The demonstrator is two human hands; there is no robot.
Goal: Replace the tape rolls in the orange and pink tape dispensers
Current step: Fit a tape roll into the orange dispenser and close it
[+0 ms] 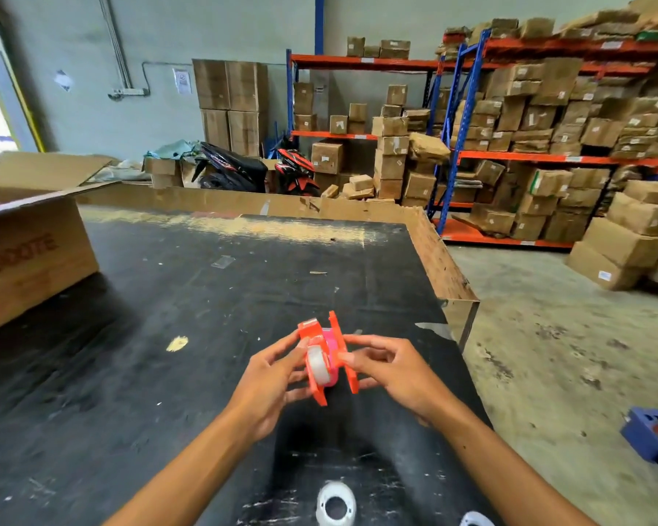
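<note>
I hold an orange tape dispenser (312, 332) above the black table (168, 298), its two side plates spread apart. Between the plates sits a clear tape roll (317, 364) on a pink hub (333, 351). My left hand (272, 381) grips the left plate, with the thumb on the roll. The right plate (350, 373) is pinched by my right hand (390, 370). A white tape roll (335, 503) lies flat on the table near the bottom edge. A second white roll (475, 520) shows partly at the bottom right. No separate pink dispenser is visible.
A large open cardboard box (27, 256) stands on the table's left side. A cardboard rim (434, 256) lines the table's far and right edges. Beyond are racks with boxes (547, 119), motorbikes (236, 168) and concrete floor (566, 354). A blue object (646, 434) lies at the right.
</note>
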